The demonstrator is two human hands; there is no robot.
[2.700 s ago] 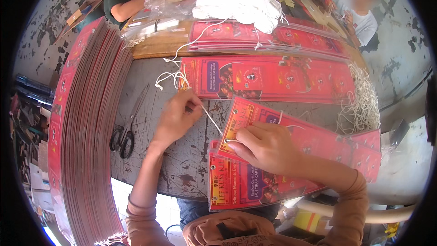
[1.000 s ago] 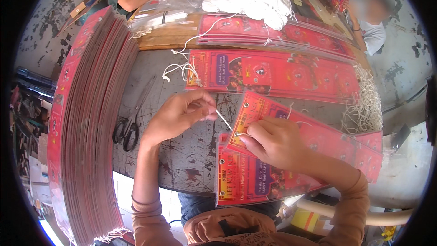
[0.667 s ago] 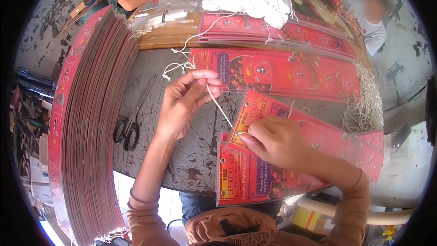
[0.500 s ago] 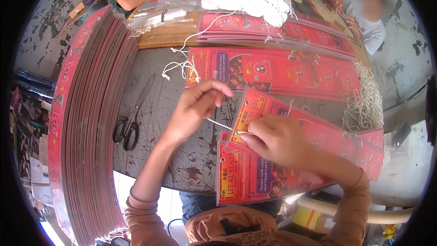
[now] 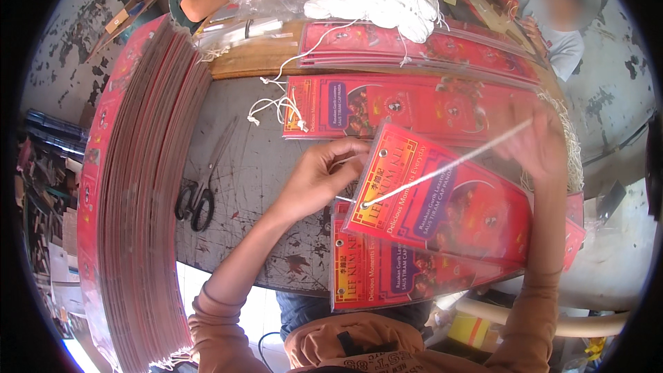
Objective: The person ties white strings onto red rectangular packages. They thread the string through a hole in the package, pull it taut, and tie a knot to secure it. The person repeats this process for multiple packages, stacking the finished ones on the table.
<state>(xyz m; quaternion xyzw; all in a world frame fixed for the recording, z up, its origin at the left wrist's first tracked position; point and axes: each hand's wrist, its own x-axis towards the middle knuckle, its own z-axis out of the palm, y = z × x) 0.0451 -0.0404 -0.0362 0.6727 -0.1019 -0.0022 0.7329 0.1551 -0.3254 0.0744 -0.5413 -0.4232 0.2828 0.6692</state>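
Observation:
A red printed card [image 5: 476, 217] with metal eyelets at its left end is tilted over another red card [image 5: 356, 273] near the table's front edge. My left hand [image 5: 324, 178] is closed at the upper card's left edge, thumb and forefinger pinching it; some fingertips are hidden. A white string [image 5: 449, 166] runs taut from the lower eyelet across the card's face up to my right hand [image 5: 535, 139]. That hand is blurred by motion, its fingers closed round the string's end. A short bit of string also shows behind the card's left edge.
A tall stack of red cards [image 5: 148, 193] lines the left side, with black-handled scissors [image 5: 196, 200] beside it. More red cards [image 5: 414, 107] lie beyond my hands. A white string bundle [image 5: 376, 3] rests at the back. Two other people [image 5: 563, 41] are at the far side.
My right hand has moved from the eyelet to the upper right, drawing the string out through it. My left hand has come to the card's edge, and the card has tilted.

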